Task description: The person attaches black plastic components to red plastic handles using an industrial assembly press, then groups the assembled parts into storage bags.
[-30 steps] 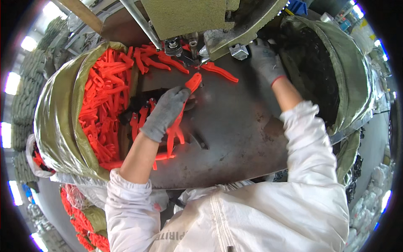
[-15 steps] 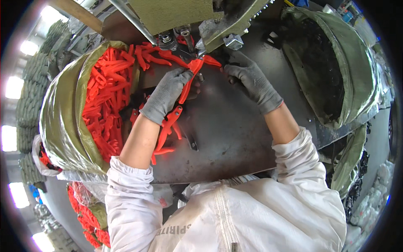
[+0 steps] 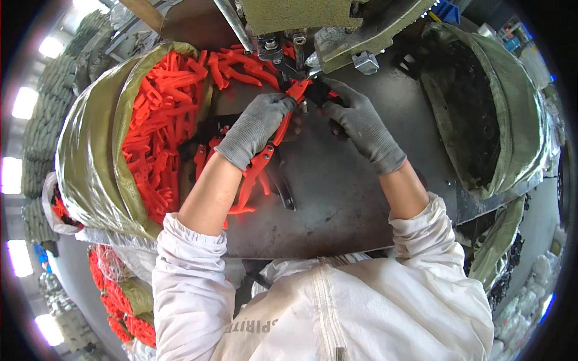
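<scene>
My left hand [image 3: 257, 125], in a grey knit glove, is closed around a long red tool handle [image 3: 282, 129]. The handle's upper end [image 3: 297, 89] sits beneath the metal head [image 3: 299, 45] of a machine. My right hand [image 3: 361, 125], gloved the same way, has its fingers curled in close to that end. A dark piece [image 3: 315, 91] shows by the right fingertips, with a bit of red beside it; exactly what those fingers grip is hidden. Below my left wrist, red-handled tools [image 3: 259, 161] with dark metal parts [image 3: 284, 191] lie on the dark metal tabletop [image 3: 337, 198].
A green woven sack [image 3: 90, 150] full of red handles [image 3: 159, 126] stands open at left. At right, another green sack [image 3: 521, 108] holds dark parts [image 3: 466, 114]. More red handles [image 3: 244, 67] lie behind my left hand. The machine's arm [image 3: 376, 36] overhangs the table.
My right hand has come closer to my left and to the red handle's upper end. A dark piece now covers most of the red part that stuck out there. The whole view has shifted slightly.
</scene>
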Demonstrator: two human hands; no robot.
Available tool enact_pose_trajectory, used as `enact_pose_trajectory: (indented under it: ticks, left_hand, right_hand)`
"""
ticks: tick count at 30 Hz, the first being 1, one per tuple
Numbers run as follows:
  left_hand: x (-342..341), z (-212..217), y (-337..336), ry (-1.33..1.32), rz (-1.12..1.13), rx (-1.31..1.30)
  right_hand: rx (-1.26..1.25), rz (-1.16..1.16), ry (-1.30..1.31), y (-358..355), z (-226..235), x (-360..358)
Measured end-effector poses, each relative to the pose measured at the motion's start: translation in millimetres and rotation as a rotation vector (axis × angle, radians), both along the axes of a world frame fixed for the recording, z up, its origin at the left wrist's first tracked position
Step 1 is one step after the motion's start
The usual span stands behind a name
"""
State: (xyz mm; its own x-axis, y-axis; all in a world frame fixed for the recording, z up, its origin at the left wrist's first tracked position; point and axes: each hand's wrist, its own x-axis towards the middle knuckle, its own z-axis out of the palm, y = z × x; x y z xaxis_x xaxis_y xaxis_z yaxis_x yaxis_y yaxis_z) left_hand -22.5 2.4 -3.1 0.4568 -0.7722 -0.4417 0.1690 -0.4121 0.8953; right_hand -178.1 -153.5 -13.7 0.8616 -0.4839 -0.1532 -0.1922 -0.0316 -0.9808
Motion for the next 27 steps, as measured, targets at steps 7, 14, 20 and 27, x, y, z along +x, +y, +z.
enact_pose_trajectory:
  ticks: [7, 14, 20, 27]
  left_hand:
    - [20, -2, -14, -1.033, -0.334, 0.264]
    - [157, -77, -3, -1.433, -0.217, 0.608]
    - [138, -56, -9, -1.112, -0.118, 0.44]
    - [86, 8, 34, -0.065, 0.152, -0.188]
  right_hand:
    - [0.09, 0.025, 0.062, -13, -30, 5]
    - [0.194, 0.045, 0.129, 2, -20, 12]
    - [0.112, 0.05, 0.089, 0, 1, 3]
    - [0.148, 0.076, 0.178, 0, -10, -9]
